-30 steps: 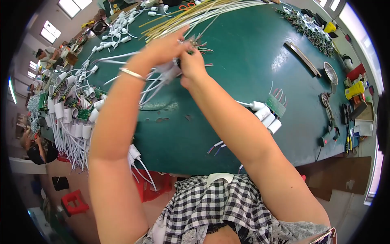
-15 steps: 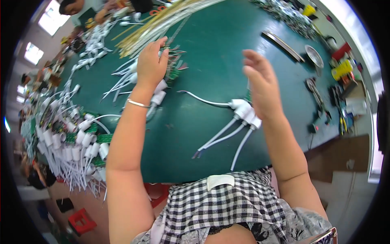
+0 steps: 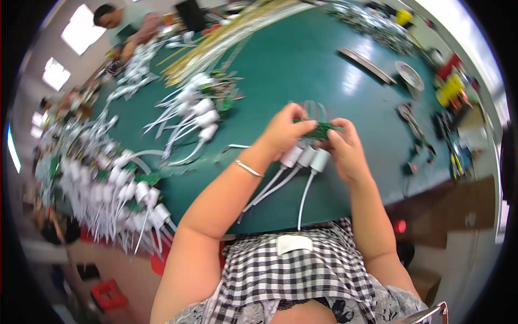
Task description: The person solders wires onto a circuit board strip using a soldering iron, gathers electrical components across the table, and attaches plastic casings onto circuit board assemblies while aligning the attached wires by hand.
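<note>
Just in front of me, a small green circuit board (image 3: 318,131) is pinched between the fingertips of my left hand (image 3: 283,129) and my right hand (image 3: 348,151). Thin wires stick up from its far side. Several white cylindrical housings (image 3: 319,160) with white cables line its near side, the cables trailing toward me over the table. A silver bangle (image 3: 249,168) circles my left wrist. Further left lies a bunch of similar white housings (image 3: 204,119) with cables, green boards and loose wire ends; neither hand touches it.
The green table (image 3: 270,59) carries a big heap of white cabled parts (image 3: 102,200) along its left edge. Long yellow and white strips (image 3: 216,43) lie at the back. A metal bar (image 3: 367,66), a dish (image 3: 409,76) and tools (image 3: 414,127) rest at right. Another person (image 3: 127,27) sits far left.
My left hand has moved right, away from the bunch of white housings, to the board. My right hand's fingers have closed on the board, and the board with its cables has shifted slightly.
</note>
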A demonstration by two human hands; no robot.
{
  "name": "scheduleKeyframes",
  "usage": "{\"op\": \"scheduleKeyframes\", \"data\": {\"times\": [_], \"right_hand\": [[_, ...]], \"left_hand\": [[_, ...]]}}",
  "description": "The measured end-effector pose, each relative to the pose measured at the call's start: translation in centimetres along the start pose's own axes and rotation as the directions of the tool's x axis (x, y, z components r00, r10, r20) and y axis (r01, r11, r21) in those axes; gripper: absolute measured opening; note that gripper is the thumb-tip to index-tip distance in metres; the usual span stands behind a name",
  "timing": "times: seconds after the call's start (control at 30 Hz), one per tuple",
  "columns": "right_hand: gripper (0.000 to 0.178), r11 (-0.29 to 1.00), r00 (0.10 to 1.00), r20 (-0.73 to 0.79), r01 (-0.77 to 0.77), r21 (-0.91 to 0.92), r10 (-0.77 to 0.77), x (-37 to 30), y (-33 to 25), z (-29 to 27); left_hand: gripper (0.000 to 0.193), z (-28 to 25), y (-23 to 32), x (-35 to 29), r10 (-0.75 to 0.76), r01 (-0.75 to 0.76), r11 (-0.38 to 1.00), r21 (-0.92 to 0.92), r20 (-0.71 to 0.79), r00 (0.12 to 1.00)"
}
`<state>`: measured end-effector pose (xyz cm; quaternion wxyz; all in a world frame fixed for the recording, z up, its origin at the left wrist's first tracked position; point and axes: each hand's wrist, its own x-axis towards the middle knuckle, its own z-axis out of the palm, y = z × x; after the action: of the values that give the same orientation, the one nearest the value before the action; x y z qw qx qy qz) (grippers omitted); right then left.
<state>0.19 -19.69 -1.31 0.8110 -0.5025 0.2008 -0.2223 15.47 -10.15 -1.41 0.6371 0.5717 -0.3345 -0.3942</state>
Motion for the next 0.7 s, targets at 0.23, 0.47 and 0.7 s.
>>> {"op": "scheduleKeyframes", "data": {"times": [0.23,0.47,0.7], "right_hand": [[0.035,0.938,0.948,0.25,-0.108,-0.331,0.197,2.2,1.5,0.6],[0.03,0.956,0.904,0.326,-0.23,-0.181,0.278,0.8,-0.5,3.0],[0.029,0.968,0.896,0.368,-0.22,-0.117,0.248,1.8,0.3,3.4]], "left_hand": [[0.015,0.9,-1.9,-2.0,0.082,-0.095,0.952,-0.29,-0.058,0.995],[0.022,-0.4,-0.2,-4.2,0.016,-0.017,0.944,-0.331,-0.005,1.0],[0.023,-0.6,2.5,-6.0,-0.058,0.052,0.981,-0.189,-0.028,0.998]]}}
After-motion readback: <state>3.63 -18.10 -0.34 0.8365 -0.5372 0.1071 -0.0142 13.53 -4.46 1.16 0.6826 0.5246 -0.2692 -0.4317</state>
